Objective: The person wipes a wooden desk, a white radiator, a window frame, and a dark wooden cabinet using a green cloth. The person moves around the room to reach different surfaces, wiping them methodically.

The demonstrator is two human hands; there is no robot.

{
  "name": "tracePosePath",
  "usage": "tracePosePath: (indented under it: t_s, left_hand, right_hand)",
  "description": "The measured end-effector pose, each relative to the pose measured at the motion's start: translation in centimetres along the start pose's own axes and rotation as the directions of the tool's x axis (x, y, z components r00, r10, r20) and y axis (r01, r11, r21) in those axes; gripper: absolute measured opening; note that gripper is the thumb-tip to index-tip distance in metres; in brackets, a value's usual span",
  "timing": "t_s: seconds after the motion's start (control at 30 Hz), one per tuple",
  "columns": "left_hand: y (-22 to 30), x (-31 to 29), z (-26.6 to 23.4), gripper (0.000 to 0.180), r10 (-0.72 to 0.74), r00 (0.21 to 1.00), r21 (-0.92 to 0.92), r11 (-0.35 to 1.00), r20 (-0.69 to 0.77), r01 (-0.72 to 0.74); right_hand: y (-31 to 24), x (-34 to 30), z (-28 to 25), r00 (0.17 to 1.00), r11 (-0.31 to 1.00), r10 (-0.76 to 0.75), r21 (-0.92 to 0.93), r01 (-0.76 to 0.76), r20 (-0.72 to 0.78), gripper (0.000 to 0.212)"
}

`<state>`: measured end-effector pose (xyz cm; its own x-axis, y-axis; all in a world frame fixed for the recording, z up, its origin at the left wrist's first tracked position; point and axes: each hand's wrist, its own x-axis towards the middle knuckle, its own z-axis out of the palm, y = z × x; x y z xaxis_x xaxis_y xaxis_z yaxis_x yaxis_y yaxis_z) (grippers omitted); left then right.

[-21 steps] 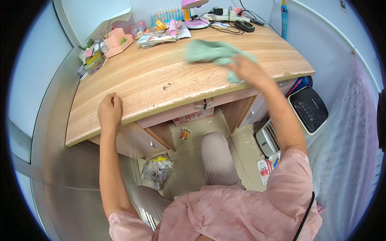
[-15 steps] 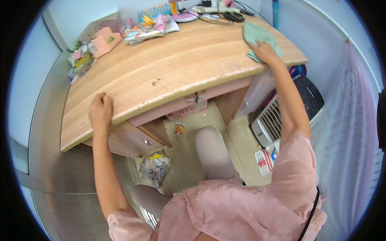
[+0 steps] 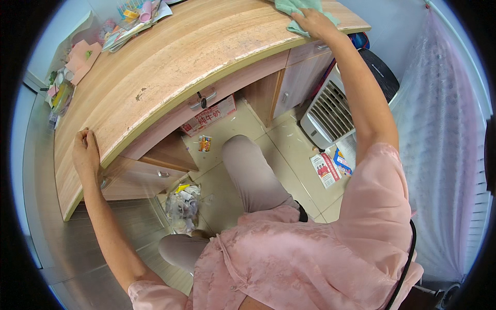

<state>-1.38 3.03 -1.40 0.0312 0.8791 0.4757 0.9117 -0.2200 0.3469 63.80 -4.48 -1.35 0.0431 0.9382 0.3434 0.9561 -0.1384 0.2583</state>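
Observation:
A wooden desk (image 3: 170, 67) with a worn, chipped front edge spans the upper part of the view. On its far right end lies a light green cloth (image 3: 297, 6), partly cut off by the top of the picture. My right hand (image 3: 316, 23) is on the cloth, fingers bent over it and pressing it to the desktop. At the desk's left front edge rests my left hand (image 3: 86, 152), its fingers curled in with nothing visible in them. Some dark marks show on the wood between the hands.
Papers (image 3: 126, 33), a pink box (image 3: 82, 59) and small items line the desk's back left. Below stand a red-and-white carton (image 3: 209, 116), a stuffed plastic bag (image 3: 182, 206) and a grey-black slatted appliance (image 3: 328, 111). A sheer curtain (image 3: 439, 155) hangs at right.
The view has turned, so the desk sits higher and further left in the picture. The right hand stays on the green cloth; the left hand remains curled at the desk's edge.

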Motion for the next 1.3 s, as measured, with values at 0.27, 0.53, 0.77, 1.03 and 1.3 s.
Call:
tracePosePath:
  t_s: [0.27,0.53,0.77,1.03,1.3]
  left_hand:
    - [0.1,1.0,-1.1,0.040,0.089,0.993,-0.097,0.992,0.081,-0.081]
    - [1.8,-1.5,-1.5,0.038,0.232,0.972,0.042,0.971,0.037,-0.234]
    - [2.4,-1.2,-1.0,0.038,0.221,0.974,0.072,0.972,0.055,-0.225]
    - [2.9,-1.7,-1.8,0.040,0.169,0.984,0.075,0.982,0.050,-0.172]
    - [3.3,-1.5,-1.4,0.039,0.190,0.981,0.046,0.980,0.043,-0.192]
  right_hand:
    - [-19.8,2.7,-6.5,0.983,0.867,-0.173,0.464,0.182,-0.062,0.066]
    - [-10.0,-1.2,-9.1,0.948,0.979,0.128,0.113,-0.167,0.290,0.060]
    - [-22.5,2.7,-7.6,0.974,0.887,-0.124,0.461,0.024,0.188,0.060]
    - [-14.6,-2.7,-7.4,0.985,0.928,-0.158,0.351,0.124,0.072,0.045]
    - [-17.7,-0.6,-7.7,0.983,0.861,0.128,0.507,-0.045,-0.130,0.044]
